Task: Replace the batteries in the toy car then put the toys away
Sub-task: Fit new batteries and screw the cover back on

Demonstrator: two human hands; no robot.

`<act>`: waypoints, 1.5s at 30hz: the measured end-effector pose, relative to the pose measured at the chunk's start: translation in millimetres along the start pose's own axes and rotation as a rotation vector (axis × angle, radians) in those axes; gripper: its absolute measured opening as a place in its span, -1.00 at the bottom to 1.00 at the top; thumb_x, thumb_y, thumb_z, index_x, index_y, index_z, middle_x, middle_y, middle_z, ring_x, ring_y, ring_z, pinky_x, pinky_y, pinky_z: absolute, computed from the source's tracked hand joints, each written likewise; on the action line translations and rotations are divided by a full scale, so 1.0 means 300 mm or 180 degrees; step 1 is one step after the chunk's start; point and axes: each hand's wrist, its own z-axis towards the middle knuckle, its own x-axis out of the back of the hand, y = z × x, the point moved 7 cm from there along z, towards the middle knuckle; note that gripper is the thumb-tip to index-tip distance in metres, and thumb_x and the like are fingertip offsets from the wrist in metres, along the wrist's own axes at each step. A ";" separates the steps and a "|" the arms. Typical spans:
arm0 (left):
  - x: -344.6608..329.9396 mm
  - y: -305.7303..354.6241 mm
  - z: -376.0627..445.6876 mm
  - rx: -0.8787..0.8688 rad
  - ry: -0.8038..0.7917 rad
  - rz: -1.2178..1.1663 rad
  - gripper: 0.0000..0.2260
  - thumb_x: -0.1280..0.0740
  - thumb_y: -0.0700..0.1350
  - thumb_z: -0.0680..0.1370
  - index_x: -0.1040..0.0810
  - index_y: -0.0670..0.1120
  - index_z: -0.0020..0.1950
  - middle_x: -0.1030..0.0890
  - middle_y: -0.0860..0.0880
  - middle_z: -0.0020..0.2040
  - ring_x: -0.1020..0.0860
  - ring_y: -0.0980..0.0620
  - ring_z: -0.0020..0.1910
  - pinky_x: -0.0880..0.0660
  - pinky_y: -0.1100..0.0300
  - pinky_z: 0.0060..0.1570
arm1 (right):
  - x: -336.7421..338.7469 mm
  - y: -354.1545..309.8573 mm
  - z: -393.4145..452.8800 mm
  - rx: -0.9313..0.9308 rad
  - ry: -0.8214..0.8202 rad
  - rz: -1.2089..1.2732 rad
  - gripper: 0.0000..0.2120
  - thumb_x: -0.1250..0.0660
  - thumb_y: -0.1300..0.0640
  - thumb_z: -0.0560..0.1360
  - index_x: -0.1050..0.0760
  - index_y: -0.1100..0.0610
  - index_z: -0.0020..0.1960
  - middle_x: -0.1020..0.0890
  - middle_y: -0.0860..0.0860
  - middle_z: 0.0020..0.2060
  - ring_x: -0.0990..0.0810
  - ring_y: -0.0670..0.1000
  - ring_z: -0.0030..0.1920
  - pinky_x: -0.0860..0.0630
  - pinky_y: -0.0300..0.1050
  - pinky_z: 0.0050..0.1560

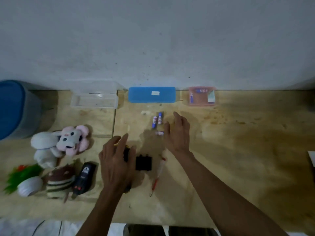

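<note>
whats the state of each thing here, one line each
toy car: under the left hand, mostly hidden
battery cover: off, lying loose beside the car
three batteries: loose on the table
screwdriver: lying flat, untouched
clear box: open, no lid on
blue lid: off, flat by the wall
pink tray: open, batteries inside
left hand: on the car
right hand: open, holding nothing

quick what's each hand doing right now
Left hand: open, fingers spread over the toy car, which it mostly hides; a grip cannot be told.
Right hand: open, holding nothing, beside the loose batteries.
</note>
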 end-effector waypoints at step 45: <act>-0.083 -0.245 -0.110 0.0889 -0.0924 -0.1056 -0.11 -0.57 0.08 0.41 -0.12 0.16 0.61 -0.32 0.00 0.25 -0.39 0.11 -0.02 -0.39 0.19 0.03 | -0.149 -0.081 0.058 -0.1497 -0.0578 0.2123 -0.45 -0.32 -0.40 0.46 -0.42 0.09 -0.31 -0.45 -0.01 -0.48 -0.39 -0.04 -0.53 -0.30 -0.22 -0.52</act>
